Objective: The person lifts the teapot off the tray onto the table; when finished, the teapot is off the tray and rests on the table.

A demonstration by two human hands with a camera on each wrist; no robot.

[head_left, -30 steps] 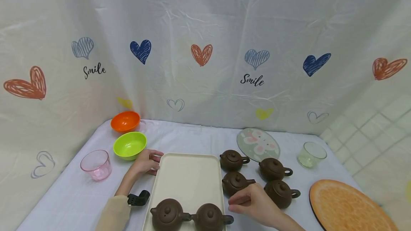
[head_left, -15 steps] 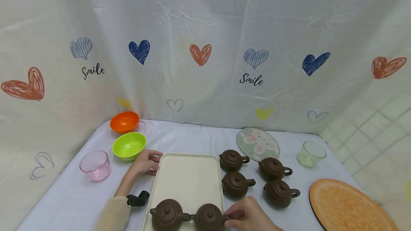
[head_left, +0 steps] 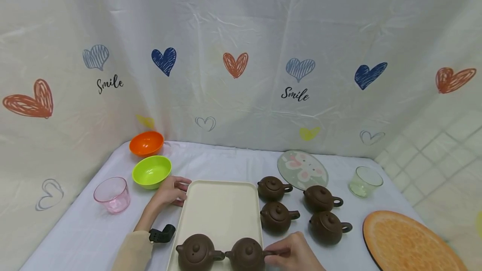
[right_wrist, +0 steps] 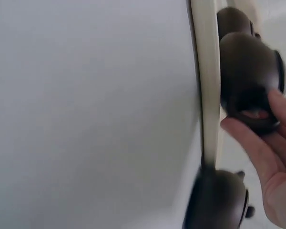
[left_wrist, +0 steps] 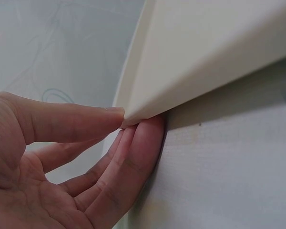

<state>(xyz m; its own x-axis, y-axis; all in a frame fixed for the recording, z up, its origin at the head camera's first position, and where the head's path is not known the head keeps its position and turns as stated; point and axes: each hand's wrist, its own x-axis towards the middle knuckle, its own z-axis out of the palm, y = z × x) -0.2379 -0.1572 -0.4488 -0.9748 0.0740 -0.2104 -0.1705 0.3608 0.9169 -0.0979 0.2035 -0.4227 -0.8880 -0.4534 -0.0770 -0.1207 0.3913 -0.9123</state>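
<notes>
My left hand [head_left: 172,190] pinches the left edge of a cream tray [head_left: 222,204]. In the left wrist view its thumb [left_wrist: 86,119] lies against the rim and the fingers tuck under it. Two dark brown teapots stand side by side at the tray's near end, the left teapot [head_left: 196,252] and the right teapot [head_left: 245,254]. My right hand [head_left: 295,253] holds the right teapot by its handle. The right wrist view shows this handle [right_wrist: 257,125] between thumb and fingers, with the teapot's body [right_wrist: 250,71] inside the tray rim.
Several more teapots [head_left: 276,216] stand right of the tray. Behind them lies a round rabbit mat [head_left: 303,170]. Farther right are a green glass [head_left: 365,182] and a round bread-patterned mat [head_left: 410,241]. On the left stand a pink glass [head_left: 112,195], a lime bowl [head_left: 152,172] and an orange bowl [head_left: 147,143].
My right hand has moved down and left from beside the loose teapots and taken hold of the right teapot's handle. That teapot has shifted slightly rightward. The left hand stays on the tray.
</notes>
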